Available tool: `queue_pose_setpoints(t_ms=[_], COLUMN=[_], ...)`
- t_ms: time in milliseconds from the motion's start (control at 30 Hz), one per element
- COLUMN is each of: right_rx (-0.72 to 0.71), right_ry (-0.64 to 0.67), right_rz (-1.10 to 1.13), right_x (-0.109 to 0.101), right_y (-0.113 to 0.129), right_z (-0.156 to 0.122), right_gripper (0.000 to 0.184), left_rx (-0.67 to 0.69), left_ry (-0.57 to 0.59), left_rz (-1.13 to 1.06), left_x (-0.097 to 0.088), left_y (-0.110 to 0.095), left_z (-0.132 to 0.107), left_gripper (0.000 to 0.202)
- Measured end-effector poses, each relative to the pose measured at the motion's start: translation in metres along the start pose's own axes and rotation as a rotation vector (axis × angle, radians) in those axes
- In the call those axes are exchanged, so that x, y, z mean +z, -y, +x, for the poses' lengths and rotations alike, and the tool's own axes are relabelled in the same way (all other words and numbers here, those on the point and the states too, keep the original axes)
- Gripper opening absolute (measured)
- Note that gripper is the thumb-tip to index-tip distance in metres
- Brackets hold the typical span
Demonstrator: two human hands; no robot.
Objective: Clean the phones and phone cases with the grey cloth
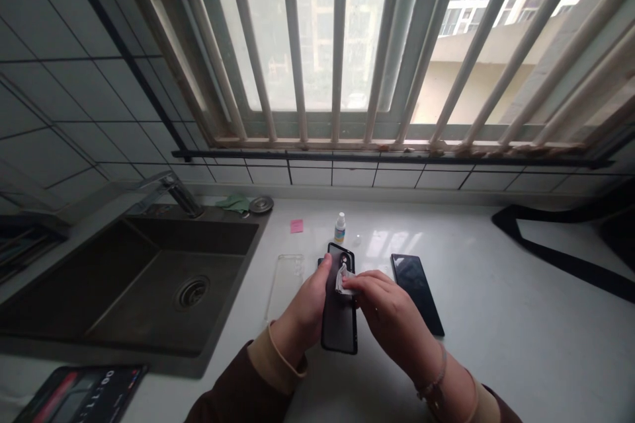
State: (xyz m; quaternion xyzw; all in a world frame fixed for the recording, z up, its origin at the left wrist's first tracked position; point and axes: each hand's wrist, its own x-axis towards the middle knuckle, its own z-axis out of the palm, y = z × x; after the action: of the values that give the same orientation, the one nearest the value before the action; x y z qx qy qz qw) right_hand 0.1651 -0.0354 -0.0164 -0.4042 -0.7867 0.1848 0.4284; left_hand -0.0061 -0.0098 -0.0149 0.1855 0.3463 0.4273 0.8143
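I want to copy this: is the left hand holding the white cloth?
No, the right hand pinches the white cloth, while the left hand holds the black-rimmed case.

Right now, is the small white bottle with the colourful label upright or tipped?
Upright: the small white bottle stands on the glossy white countertop, its white cap uppermost, beyond the black-rimmed phone case in the left hand.

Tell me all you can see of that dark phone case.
The dark phone case is oblong, with a smoky grey, plastic-looking back and black rim; a camera opening shows near its far end. It is held lengthwise away from the person, over the white counter. The left hand grips its left edge; the right hand holds a pale folded wipe against its back. Whether a phone sits inside is unclear.
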Motion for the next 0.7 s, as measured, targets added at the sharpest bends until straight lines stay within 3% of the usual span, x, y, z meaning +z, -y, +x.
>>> queue_pose_setpoints(t_ms=[100,167,233,300,333,400,467,533,700], right_rx=[0.275,0.472,0.541,0.382,0.237,-0.044,-0.184,-0.193,-0.085], right_ry=[-0.035,-0.151,-0.333,-0.442,-0.424,-0.268,-0.101,-0.027,0.021], right_rz=[0.159,0.272,0.262,0.120,0.038,-0.081,-0.144,-0.194,-0.274], right_x=[-0.003,-0.007,-0.011,-0.012,-0.011,-0.007,-0.001,0.003,0.003], right_y=[-0.003,-0.006,-0.008,-0.008,-0.007,-0.006,-0.006,-0.008,-0.012], right_z=[-0.002,-0.004,-0.006,-0.007,-0.007,-0.006,-0.004,-0.004,-0.004], right_gripper=[0.022,0.027,0.032,0.027,0.025,0.034,0.045,0.050,0.056], left_rx=[-0.047,-0.091,-0.153,-0.217,-0.233,-0.219,-0.199,-0.212,-0.208], left_ry=[-0.040,-0.002,0.044,0.062,0.069,0.078,0.069,0.032,-0.047], left_rz=[0.077,0.097,0.119,0.167,0.199,0.252,0.263,0.239,0.246], left_x=[0.000,0.002,0.003,0.003,0.003,0.004,0.005,0.007,0.011], left_y=[-0.002,-0.002,-0.001,0.000,0.001,0.002,0.001,-0.001,-0.003], left_z=[0.000,-0.002,-0.005,-0.008,-0.009,-0.011,-0.012,-0.012,-0.012], left_gripper=[0.054,0.060,0.066,0.071,0.071,0.065,0.061,0.062,0.065])
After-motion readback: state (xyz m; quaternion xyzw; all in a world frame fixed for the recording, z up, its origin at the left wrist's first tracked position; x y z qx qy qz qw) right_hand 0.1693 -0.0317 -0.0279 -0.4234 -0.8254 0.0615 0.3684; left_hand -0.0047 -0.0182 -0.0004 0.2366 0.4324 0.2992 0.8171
